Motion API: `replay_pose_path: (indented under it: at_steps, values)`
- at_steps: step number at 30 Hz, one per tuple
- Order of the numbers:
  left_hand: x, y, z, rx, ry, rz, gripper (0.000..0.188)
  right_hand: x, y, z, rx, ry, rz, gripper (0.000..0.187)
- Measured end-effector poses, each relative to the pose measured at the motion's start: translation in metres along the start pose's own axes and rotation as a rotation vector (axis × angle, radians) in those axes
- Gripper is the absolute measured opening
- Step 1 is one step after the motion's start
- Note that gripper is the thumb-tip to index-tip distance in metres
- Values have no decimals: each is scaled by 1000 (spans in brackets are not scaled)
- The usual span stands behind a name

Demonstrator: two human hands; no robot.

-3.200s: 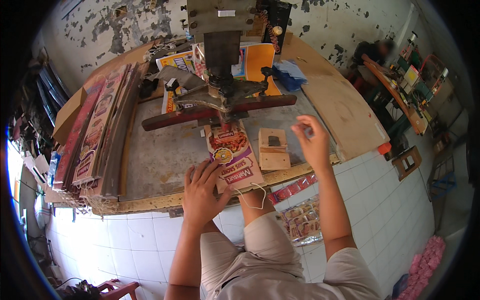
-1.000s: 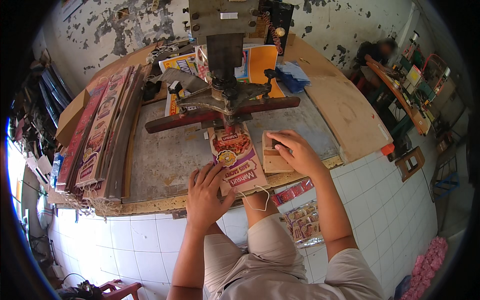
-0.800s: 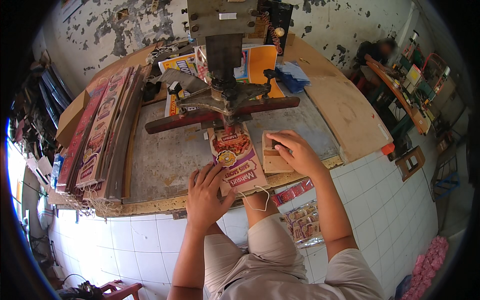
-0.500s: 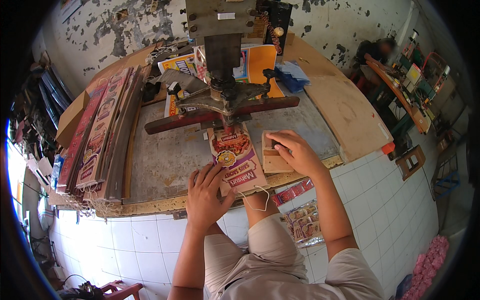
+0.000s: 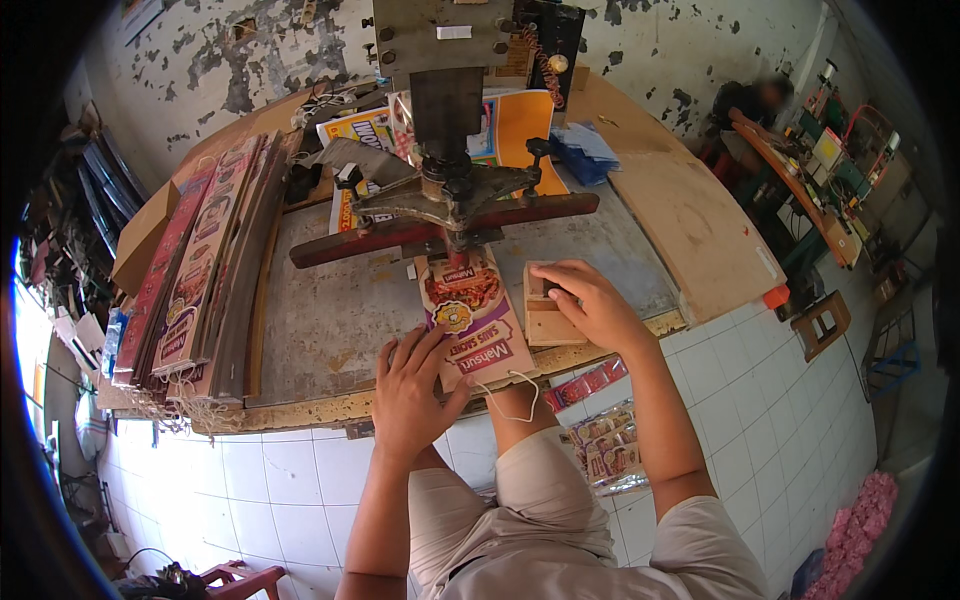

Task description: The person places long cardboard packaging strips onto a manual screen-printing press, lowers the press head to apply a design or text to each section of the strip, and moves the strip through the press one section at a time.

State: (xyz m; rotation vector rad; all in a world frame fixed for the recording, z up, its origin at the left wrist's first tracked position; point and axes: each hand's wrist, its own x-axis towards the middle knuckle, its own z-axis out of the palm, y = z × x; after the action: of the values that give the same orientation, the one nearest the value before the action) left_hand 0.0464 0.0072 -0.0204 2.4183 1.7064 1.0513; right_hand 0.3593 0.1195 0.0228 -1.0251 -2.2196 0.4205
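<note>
A printed cardboard display card [image 5: 480, 320] with a white string loop [image 5: 515, 405] at its near end lies on the metal-topped table, its far end beneath the press head [image 5: 455, 205]. My left hand [image 5: 412, 385] rests with spread fingers on the card's left near edge. To the right of the card sits a small wooden box [image 5: 555, 328] with a dark opening. My right hand [image 5: 597, 308] lies over that box, index finger stretched across its top and thumb apart at the opening. The undersides of both hands are hidden.
Long stacks of printed cards [image 5: 195, 270] with strings stand at the table's left. Coloured printed sheets [image 5: 530, 130] and blue plastic packets [image 5: 585, 150] lie behind the press. Packaged sachets [image 5: 607, 440] show below the table's front edge. Another person [image 5: 750, 105] sits at the far right.
</note>
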Motion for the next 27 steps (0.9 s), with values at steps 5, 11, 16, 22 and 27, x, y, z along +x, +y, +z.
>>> replay_pose_path:
  at_steps: [5, 11, 16, 22, 27]
  values:
    - [0, 0, 0, -6, -1, -1, 52, -1, -2, -1, 0, 9, 17, 40]
    - [0, 1, -1, -3, -1, -1, 52, -2, -1, 0, -34, 23, 7, 41]
    - [0, 1, -1, -2, 0, -1, 52, -1, -2, -1, -36, 23, 11, 41]
    - [1, 1, -1, -2, 1, 3, 53, -1, 0, -1, -33, 22, -10, 41]
    - [1, 1, -1, -1, 1, -2, 53, -1, 1, 0, -2, 27, -7, 39]
